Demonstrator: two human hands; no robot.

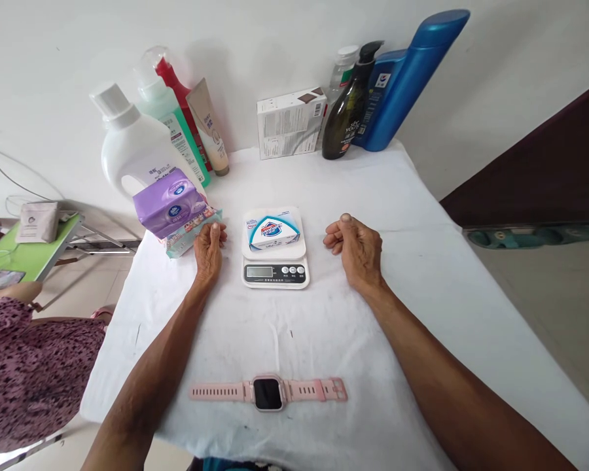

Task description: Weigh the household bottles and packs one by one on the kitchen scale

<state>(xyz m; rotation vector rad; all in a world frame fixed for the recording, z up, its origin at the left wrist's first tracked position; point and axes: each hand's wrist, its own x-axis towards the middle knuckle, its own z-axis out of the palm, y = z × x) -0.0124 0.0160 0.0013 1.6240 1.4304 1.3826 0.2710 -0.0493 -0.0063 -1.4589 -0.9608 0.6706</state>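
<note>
- Two hands rest on the white tablecloth [422,275], one each side of a single kitchen scale [275,256].
- Left hand [209,248]: lies flat, palm down, fingers loosely together, holding nothing; its fingertips reach the edge of a tissue pack [192,230] at its 11 o'clock.
- Right hand [356,248]: loosely curled, fingers bent inward, empty.
- The scale stands between them, at 3 o'clock from the left hand and 9 o'clock from the right, just beside each without touching.
- One boxed soap bar [273,232] sits on the scale's platform.
- One purple tissue pack [169,208] lies on top of the other pack.
- One pink smartwatch [268,392] lies flat at 6 o'clock from the scale, well apart.
- At 12 o'clock, along the wall: one white detergent jug [132,147], one green spray bottle [169,108], one tube [210,127], one white carton [290,122], one dark pump bottle [346,108], one blue bottle [412,72].
</note>
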